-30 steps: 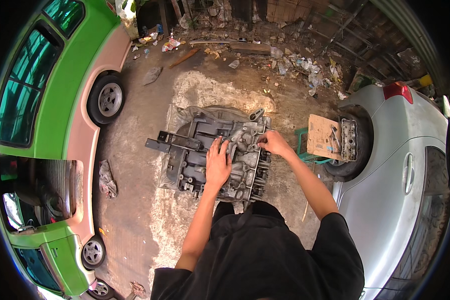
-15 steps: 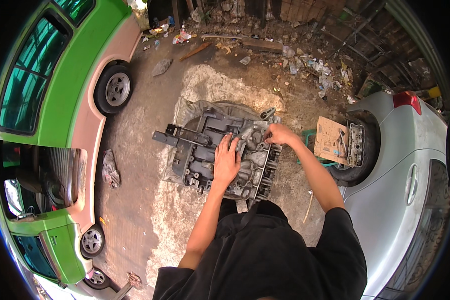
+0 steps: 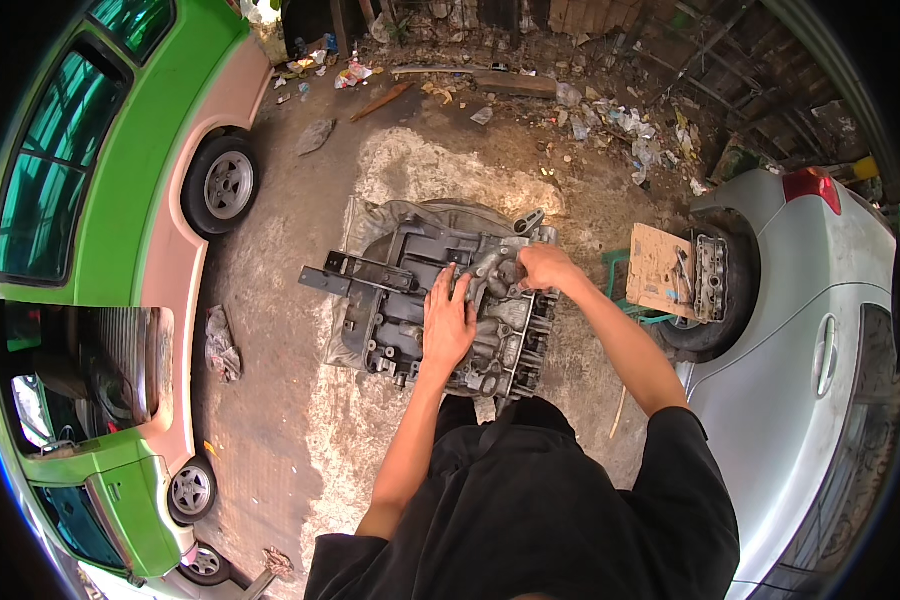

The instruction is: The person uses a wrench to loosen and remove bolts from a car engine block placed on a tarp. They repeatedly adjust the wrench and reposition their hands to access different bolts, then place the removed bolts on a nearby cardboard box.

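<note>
A grey, grimy engine block (image 3: 395, 335) lies in front of me, with a dark steel bracket (image 3: 355, 272) sticking out from its left side. My left hand (image 3: 449, 325) rests flat on the block's middle, fingers apart and holding nothing. At the block's right edge, beside the rough cast metal part (image 3: 495, 270), my right hand (image 3: 548, 268) is closed with its fingers curled down. Whatever is in those fingers is hidden. Just beyond them, a small metal piece with a slotted end (image 3: 529, 221) juts up at the far right corner.
Cardboard (image 3: 660, 270) on a green stool (image 3: 610, 272) holds tools and a long metal engine part (image 3: 710, 278). A silver car (image 3: 790, 290) stands at right, a green and pink van (image 3: 150, 180) at left. A crumpled rag (image 3: 221, 345) and scattered litter (image 3: 645, 150) lie around.
My right hand has turned slightly, its fingers curling further down at the block's edge. My left hand stays on the block. The whole view has shifted a little.
</note>
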### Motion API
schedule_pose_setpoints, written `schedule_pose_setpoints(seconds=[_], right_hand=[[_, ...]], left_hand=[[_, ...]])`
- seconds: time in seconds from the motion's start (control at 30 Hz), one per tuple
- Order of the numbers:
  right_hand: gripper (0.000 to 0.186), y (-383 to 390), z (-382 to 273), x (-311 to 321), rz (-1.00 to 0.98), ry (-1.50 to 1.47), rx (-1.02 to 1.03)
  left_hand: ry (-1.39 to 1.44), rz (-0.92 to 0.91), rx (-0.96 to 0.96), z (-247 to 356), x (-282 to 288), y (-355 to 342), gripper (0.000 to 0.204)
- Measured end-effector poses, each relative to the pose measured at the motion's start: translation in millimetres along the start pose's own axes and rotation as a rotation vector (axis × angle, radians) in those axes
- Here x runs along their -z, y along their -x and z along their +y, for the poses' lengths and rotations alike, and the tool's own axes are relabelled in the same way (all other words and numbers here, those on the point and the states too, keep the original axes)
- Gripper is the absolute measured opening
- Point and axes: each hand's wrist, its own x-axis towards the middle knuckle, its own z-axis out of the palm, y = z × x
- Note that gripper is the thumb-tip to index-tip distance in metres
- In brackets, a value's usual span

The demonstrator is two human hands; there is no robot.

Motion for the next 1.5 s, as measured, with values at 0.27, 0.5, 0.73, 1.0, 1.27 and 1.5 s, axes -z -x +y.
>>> schedule_pose_setpoints(seconds=[0.27,0.5,0.73,1.0,1.27,1.5], right_hand=[[0.036,18,6,-52,0.087,-0.679,-0.191],[0.036,33,-23,-105,0.411,-0.949,-0.238],[0.033,41,14,-98,0.425,-0.828,-0.109],[0.032,27,46,-38,0.267,-0.385,-0.109],[0.032,-5,47,-19,0.163,-0.263,0.016],[0.033,-7,31,-9,0.119,-0.113,0.04]], left_hand=[[0.007,0.012,-0.004,-1,0,0,0.057],[0.01,0.006,0.006,1,0,0,0.056],[-0.011,-0.002,0.009,1,1,1,0.057],[-0.01,0.011,-0.004,-1,-1,1,0.056],[-0.004,0.006,0.012,1,1,2,0.056],[0.006,0.019,-0.002,2,2,1,0.056]])
